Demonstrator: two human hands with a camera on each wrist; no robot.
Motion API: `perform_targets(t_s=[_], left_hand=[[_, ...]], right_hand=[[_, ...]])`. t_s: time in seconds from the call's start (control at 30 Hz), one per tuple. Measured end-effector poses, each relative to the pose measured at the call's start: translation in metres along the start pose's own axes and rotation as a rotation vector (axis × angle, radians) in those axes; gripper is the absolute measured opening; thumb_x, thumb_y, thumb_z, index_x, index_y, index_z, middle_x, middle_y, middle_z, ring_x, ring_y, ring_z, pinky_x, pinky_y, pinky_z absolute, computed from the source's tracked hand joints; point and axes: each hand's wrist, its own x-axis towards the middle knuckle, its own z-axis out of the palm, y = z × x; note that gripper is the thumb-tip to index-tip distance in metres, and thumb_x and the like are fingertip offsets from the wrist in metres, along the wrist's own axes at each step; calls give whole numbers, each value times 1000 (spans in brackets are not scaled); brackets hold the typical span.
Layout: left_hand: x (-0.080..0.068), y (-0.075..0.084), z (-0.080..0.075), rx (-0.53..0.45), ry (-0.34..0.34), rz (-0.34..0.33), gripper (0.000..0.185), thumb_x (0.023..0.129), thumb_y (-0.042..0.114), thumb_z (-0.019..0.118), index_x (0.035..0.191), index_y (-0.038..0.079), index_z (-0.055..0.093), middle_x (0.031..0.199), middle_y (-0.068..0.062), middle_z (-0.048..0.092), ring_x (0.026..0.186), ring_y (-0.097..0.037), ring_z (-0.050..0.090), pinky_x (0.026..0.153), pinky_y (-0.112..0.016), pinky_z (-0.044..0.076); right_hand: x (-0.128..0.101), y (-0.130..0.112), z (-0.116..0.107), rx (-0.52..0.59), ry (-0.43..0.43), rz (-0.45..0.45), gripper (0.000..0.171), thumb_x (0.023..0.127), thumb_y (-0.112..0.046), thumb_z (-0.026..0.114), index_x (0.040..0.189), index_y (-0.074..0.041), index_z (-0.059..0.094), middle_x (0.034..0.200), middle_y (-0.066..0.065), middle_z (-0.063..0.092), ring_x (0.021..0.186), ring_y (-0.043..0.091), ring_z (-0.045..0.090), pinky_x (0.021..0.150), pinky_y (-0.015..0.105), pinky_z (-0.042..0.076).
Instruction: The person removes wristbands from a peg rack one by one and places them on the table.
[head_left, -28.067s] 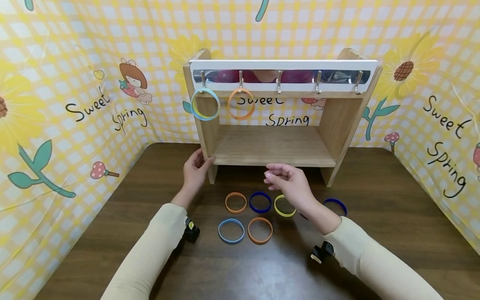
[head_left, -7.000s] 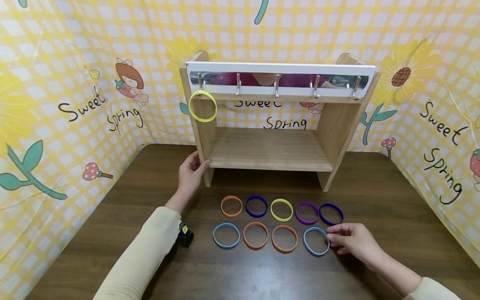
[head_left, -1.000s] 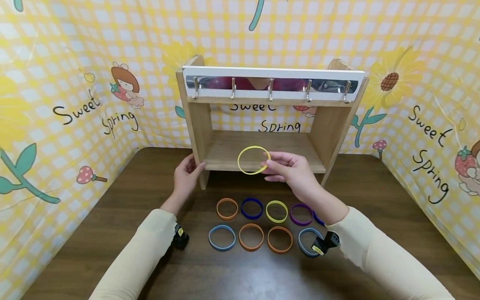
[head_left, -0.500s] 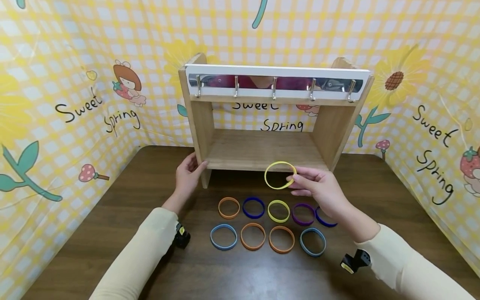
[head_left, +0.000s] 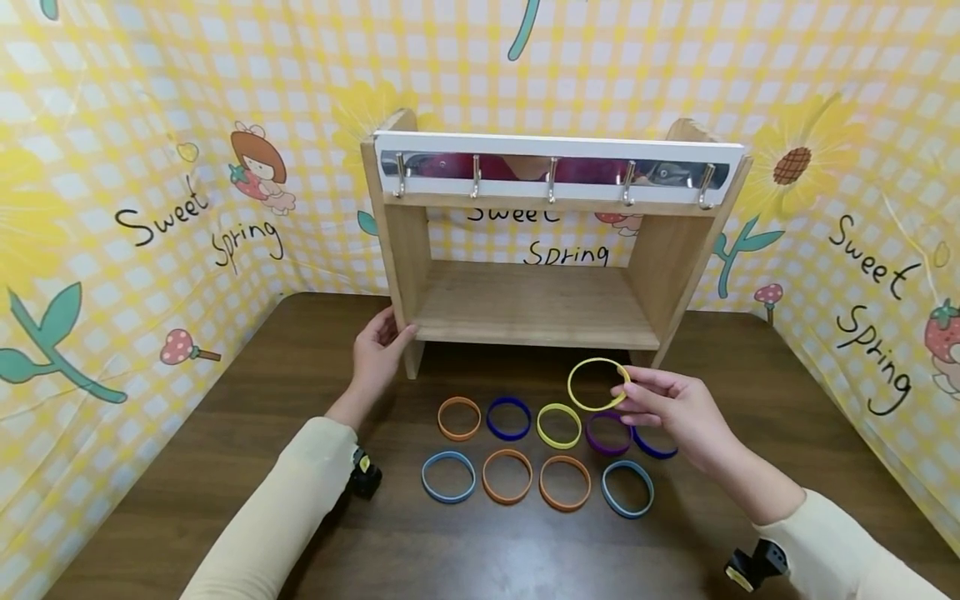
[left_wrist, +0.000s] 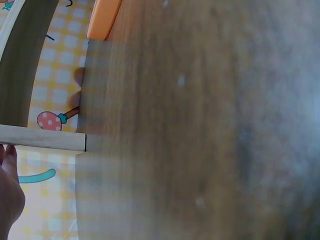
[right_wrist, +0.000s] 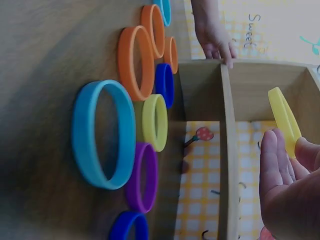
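**A yellow ring held over the rows**

The right hand pinches a yellow ring between thumb and fingertips, holding it upright in the air just in front of the wooden rack and above the purple ring lying on the counter. The left hand rests on the rack's left post, fingers fairly straight against the wood and curled round nothing (it looks to be steadying the rack).

Nine rings lie flat on the counter in two rows. The back row runs orange, dark blue, yellow, purple and another dark blue ring, which is partly hidden under the right hand. The front row runs light blue, orange, orange and a second light blue ring. The five metal hooks along the rack's top rail hang bare.

The risk I see lies in the grip. The pinch catches only one edge of the ring, so the ring could swing or slip out. If it dropped from here it would likely land on the purple or dark blue ring, knock the row askew, or roll off across the counter. The right wrist also hovers low over the back row, so a sweep of it could drag those rings.
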Motion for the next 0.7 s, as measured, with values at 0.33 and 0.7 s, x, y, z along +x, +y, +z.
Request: perform_targets(t_s=[0.33, 0.7], left_hand=[[-1, -1, -1, -3, -10, 3, 45, 90, 0, 68, 131, -9, 53, 125, -28, 58, 115, -35, 55, 90, -28, 48], [0, 1, 0, 13, -9, 5, 43, 90, 1, 68, 130, -8, 55, 124, -27, 59, 114, -35, 56, 87, -25, 48]], right_hand=[[-20, 14, -23, 35, 20, 50, 33, 95, -5, 63, 126, 7, 55, 95, 8, 73, 84, 21, 70, 77, 40, 56], [-40, 27, -49, -45, 2, 66, 32, 96, -2, 60, 124, 13, 55, 95, 7, 73, 86, 26, 70, 72, 35, 57]])
